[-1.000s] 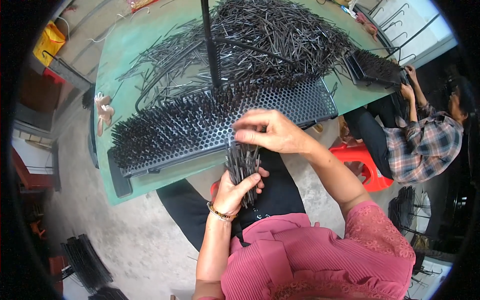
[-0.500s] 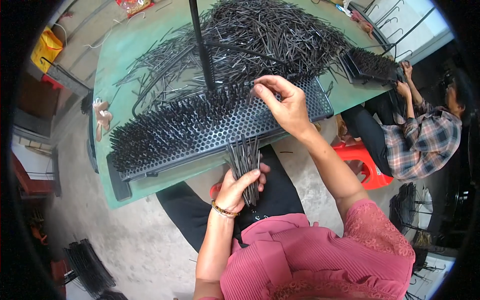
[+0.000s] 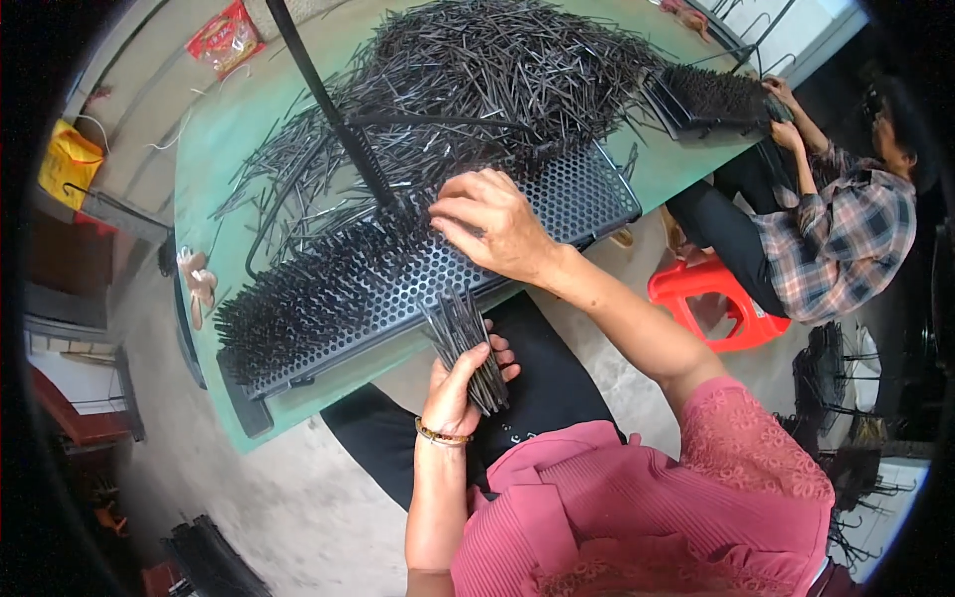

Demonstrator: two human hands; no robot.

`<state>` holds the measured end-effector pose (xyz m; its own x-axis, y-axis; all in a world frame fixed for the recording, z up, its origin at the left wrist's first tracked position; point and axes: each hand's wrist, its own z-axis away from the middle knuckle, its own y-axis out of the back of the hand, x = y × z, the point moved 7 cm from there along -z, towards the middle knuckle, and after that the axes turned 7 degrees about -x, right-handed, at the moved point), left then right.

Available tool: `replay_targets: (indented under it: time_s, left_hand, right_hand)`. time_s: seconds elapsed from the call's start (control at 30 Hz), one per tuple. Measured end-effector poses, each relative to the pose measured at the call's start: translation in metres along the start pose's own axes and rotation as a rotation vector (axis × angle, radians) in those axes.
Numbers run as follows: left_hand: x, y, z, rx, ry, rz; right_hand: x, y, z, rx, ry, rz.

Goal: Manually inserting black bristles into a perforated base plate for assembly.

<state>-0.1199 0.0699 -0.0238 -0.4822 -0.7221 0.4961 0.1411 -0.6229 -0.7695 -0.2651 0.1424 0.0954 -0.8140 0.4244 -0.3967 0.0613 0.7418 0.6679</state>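
Observation:
My left hand [image 3: 460, 388] is wrapped round a bundle of thin black strips [image 3: 466, 338], their ends fanning out above the thumb. In front of me a black perforated tray [image 3: 557, 204] lies slantwise on the table. Black strips stand upright [image 3: 298, 313] in its holes, thickly on the left and along the far edge, while bare holes show on the right and near side. Over the middle of the tray, beside the standing strips, my right hand [image 3: 497, 224] has its fingers bent together; whatever is between the fingertips is hidden.
A large heap of loose black strips [image 3: 507, 75] covers the green table [image 3: 224, 164] beyond the tray. A black metal rod [image 3: 328, 109] rises from the tray. On the right, another person [image 3: 836, 219] works at a similar tray [image 3: 711, 99] near a red stool [image 3: 716, 303].
My right hand has shifted left along the tray, and its fingers have drawn closer together. The left hand keeps the bundle. The whole view has turned slightly.

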Motion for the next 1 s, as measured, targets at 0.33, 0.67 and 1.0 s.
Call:
replay_targets:
  time_s: [0.33, 0.67, 1.0]
  left_hand:
    - [0.006, 0.0, 0.0, 0.003, -0.076, -0.022]
    - [0.014, -0.009, -0.001, -0.018, -0.141, -0.063]
    - [0.008, -0.009, -0.007, 0.004, -0.09, -0.077]
  right_hand:
    - [-0.009, 0.018, -0.006, 0.045, 0.002, -0.024]
    - [0.005, -0.024, 0.052, -0.479, -0.662, -0.981]
    - [0.026, 0.028, -0.002, 0.084, -0.33, -0.565]
